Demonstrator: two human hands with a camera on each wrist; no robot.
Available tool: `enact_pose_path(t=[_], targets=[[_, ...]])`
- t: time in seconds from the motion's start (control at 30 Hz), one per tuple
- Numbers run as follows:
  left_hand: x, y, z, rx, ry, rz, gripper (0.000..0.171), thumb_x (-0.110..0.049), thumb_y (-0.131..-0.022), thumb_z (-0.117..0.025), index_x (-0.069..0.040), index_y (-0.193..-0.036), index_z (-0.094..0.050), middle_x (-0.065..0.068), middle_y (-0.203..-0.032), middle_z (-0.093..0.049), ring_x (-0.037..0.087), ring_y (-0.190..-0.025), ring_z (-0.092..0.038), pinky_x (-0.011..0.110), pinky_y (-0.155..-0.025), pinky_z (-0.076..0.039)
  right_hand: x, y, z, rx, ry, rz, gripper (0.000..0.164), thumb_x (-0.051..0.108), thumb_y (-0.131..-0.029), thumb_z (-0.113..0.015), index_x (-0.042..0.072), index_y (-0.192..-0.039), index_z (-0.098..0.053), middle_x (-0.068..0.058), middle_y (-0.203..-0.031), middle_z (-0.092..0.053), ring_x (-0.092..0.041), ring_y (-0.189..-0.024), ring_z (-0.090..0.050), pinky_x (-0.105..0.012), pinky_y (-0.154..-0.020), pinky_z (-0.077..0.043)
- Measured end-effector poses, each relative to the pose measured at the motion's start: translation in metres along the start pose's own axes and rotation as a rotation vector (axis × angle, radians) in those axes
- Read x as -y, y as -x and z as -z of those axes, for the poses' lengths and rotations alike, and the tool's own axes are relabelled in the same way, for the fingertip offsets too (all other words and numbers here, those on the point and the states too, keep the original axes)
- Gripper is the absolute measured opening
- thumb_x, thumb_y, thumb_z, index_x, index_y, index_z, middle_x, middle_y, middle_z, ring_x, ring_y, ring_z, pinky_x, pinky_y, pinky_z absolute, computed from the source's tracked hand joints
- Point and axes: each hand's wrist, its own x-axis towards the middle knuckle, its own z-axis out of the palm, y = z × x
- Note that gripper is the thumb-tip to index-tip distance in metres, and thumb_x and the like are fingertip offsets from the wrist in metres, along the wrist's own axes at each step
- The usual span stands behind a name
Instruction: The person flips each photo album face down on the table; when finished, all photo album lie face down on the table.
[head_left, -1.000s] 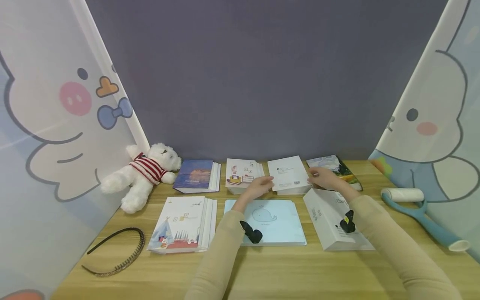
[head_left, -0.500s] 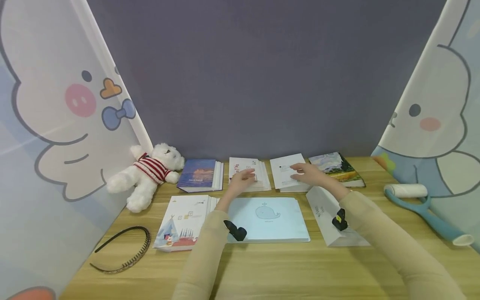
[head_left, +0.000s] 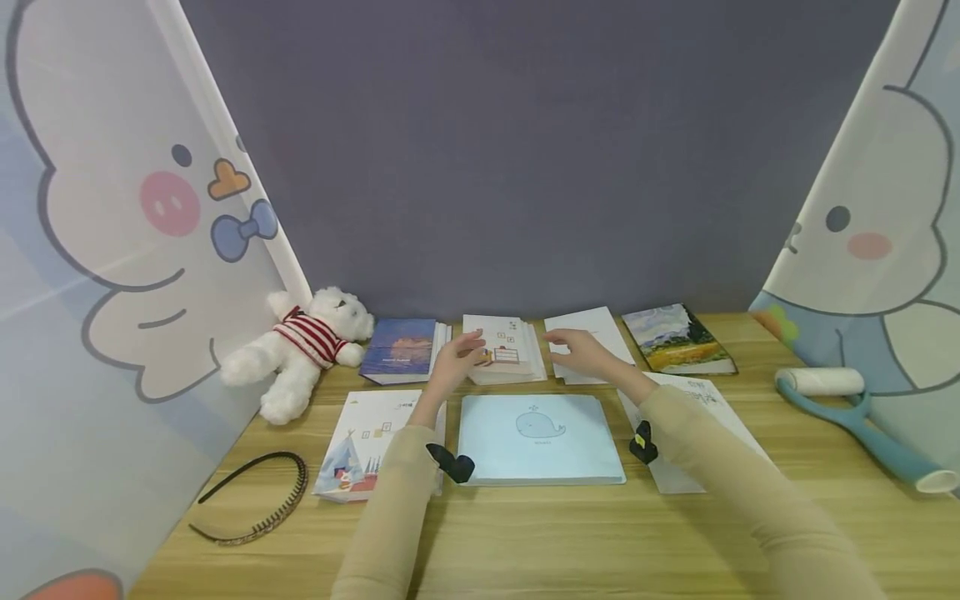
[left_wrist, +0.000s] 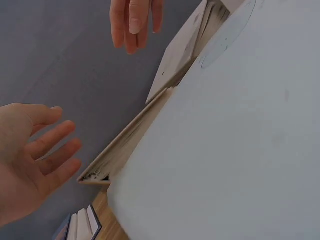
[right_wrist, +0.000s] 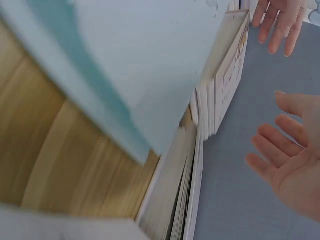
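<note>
Saw room over the red-print album (head_left: 512, 348), centre frame, between left hand (head_left: 453, 360) and right hand (head_left: 583, 353), with relaxed fingers apparently off its edges.

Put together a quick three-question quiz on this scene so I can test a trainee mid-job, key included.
1. True or false: the left hand and the right hand are both empty.

2. In the head view, which book in the back row does the right hand partly cover?
A) the purple-blue book
B) the white book
C) the book with a landscape picture

3. Fill in the blank: in the middle of the nearer row, the light-blue book shows a drawing of a ____.

Key: 1 true; 2 B; 3 whale.
</note>
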Motion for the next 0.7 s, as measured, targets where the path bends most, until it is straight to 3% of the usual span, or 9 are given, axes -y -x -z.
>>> enact_pose_path(t=[0.37, 0.7], targets=[[0.018, 0.005, 0.014, -0.093, -0.012, 0.047, 0.043, -0.010, -0.094, -0.055, 0.000, -0.135, -0.046, 0.019, -0.129, -0.056, 0.033, -0.121, -0.051, 0.045, -0.101, -0.043, 0.011, -0.021, -0.025, 0.028, -0.040, -0.018, 0.045, 0.020, -0.093, -0.059, 0.000, -0.133, -0.050, -0.017, -0.134, -0.053, -0.035, -0.124, -0.049, -0.045, -0.103, -0.042], [0.031, 0.006, 0.018, -0.044, -0.026, 0.088, 0.046, -0.010, -0.094, -0.056, 0.003, -0.136, -0.043, 0.023, -0.130, -0.054, 0.034, -0.122, -0.050, 0.044, -0.105, -0.040, 0.015, -0.032, -0.037, 0.040, -0.033, -0.008, 0.042, 0.017, -0.092, -0.060, -0.002, -0.130, -0.052, -0.018, -0.132, -0.054, -0.037, -0.124, -0.048, -0.048, -0.104, -0.040]])
